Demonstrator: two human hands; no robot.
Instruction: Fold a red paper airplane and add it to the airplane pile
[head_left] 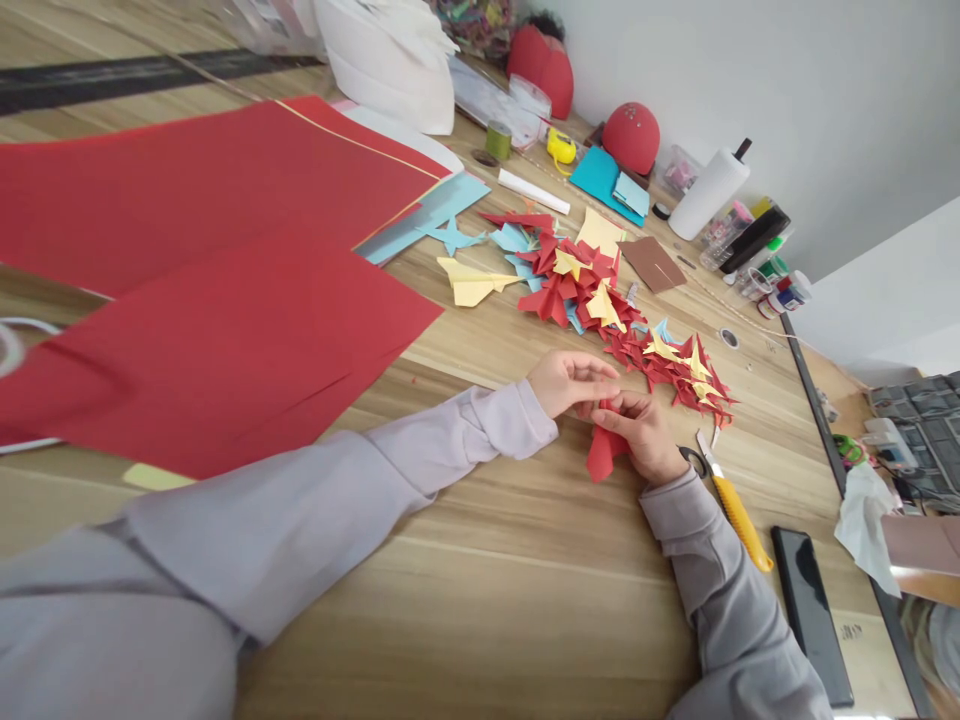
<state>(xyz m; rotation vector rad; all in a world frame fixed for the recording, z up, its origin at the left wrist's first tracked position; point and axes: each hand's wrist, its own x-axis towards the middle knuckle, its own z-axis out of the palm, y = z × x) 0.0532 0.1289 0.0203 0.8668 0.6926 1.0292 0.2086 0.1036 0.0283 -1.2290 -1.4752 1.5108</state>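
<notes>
Between my two hands is a small piece of folded red paper (602,455), held above the wooden table. My left hand (571,382) has its fingers pinched together at the paper's upper end. My right hand (646,436) grips the paper from the right, thumb on top, and its lower flap hangs out below. Just beyond my hands lies a heap of red folded paper pieces (574,285) with yellow and light blue ones among them. A yellow paper plane (478,282) rests left of the heap.
Large red paper sheets (247,350) cover the table's left side. A yellow-handled cutter (739,520), scissors (694,461) and a black phone (811,612) lie by my right arm. Along the wall stand a paper roll (709,193), several bottles and a yellow tape measure (560,147).
</notes>
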